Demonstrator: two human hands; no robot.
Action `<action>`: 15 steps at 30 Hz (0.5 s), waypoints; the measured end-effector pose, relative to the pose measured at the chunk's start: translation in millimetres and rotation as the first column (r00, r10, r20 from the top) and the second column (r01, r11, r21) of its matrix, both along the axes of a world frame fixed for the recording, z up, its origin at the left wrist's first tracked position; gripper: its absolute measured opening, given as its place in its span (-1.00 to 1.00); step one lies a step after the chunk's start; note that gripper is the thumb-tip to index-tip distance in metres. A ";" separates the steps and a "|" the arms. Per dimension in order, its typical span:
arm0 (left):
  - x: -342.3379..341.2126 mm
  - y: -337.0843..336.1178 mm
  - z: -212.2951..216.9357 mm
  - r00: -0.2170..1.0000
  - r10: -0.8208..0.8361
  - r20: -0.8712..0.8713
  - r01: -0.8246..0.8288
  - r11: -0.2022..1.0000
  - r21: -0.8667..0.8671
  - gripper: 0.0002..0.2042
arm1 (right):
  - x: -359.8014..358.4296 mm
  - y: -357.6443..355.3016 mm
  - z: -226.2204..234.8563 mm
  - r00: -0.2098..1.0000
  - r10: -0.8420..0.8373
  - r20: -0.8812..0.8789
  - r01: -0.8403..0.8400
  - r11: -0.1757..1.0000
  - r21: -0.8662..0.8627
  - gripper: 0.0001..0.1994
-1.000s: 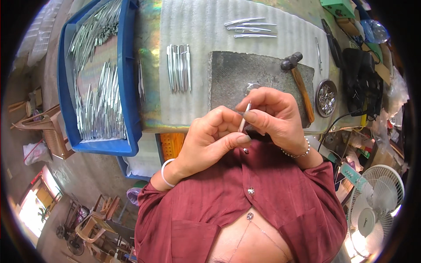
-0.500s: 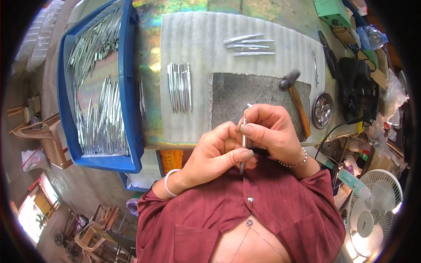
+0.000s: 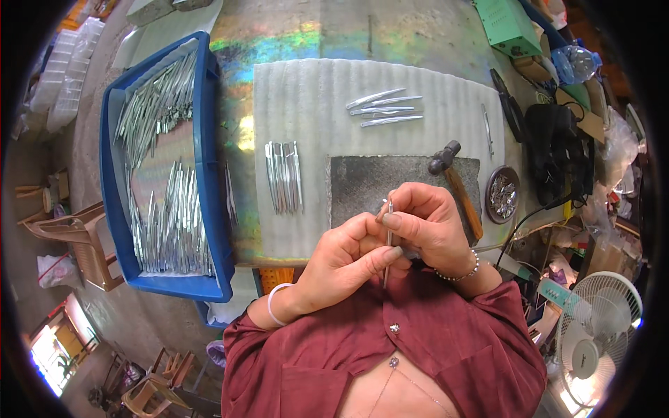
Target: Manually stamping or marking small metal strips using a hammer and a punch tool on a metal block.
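In front of my chest, both hands pinch one slim silver metal tool, held nearly upright. My left hand has its thumb along the lower part, fingers curled behind. My right hand grips the upper part between thumb and fingers. A small bright metal bit shows beside the tip; I cannot tell if it is attached. Just beyond my hands lies a dark stone-like slab, with a wooden-handled hammer at its right. The slab rests on a white foam sheet.
A blue tray of slim metal pieces stands at left. The foam carries a row of metal tools and several loose silver pieces. Right of the slab are a round dish of metal bits and black equipment. A fan stands lower right.
The view has shifted, so the table things sit lower in it. Both hands keep their pinch on the tool, with only slight finger movement near its top.
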State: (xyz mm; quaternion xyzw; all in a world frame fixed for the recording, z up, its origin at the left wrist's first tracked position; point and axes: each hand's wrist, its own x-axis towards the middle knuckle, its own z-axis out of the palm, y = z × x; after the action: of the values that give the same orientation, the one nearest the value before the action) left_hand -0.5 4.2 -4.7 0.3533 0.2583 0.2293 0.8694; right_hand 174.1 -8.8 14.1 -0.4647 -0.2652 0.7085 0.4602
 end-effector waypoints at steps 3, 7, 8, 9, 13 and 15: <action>1.0 4.8 3.0 0.998 -0.041 0.055 0.042 0.999 -0.018 -0.85 | 3.1 3.3 5.8 1.000 0.010 -0.016 -0.011 1.000 -0.022 -0.97; 3.0 6.5 5.2 0.993 -0.053 0.108 0.061 0.995 -0.076 -0.82 | 3.9 4.4 8.4 0.999 0.015 -0.032 -0.016 0.999 -0.041 -0.94; 2.5 7.0 4.1 0.990 -0.066 0.125 0.078 0.992 -0.099 -0.80 | 4.1 4.3 8.2 0.999 0.013 -0.032 -0.014 0.999 -0.039 -0.94; 2.2 6.9 4.0 0.987 -0.077 0.141 0.095 0.988 -0.123 -0.79 | 4.4 4.2 8.5 0.999 0.018 -0.035 -0.019 0.999 -0.038 -0.94; 2.1 3.8 5.4 0.986 -0.073 0.147 0.098 0.981 -0.166 -0.78 | 4.4 1.4 7.3 0.999 0.026 -0.023 -0.027 0.999 -0.021 -0.94; 2.4 2.9 7.0 0.988 -0.064 0.139 0.088 0.981 -0.175 -0.78 | 4.6 -0.1 8.0 0.999 0.029 -0.034 -0.030 0.999 -0.019 -0.96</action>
State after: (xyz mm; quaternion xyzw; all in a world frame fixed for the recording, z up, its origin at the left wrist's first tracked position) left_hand 2.0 7.1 2.3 0.2667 0.2061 0.1941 0.9213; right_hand 178.7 -8.9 22.1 -0.4532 -0.2572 0.7255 0.4495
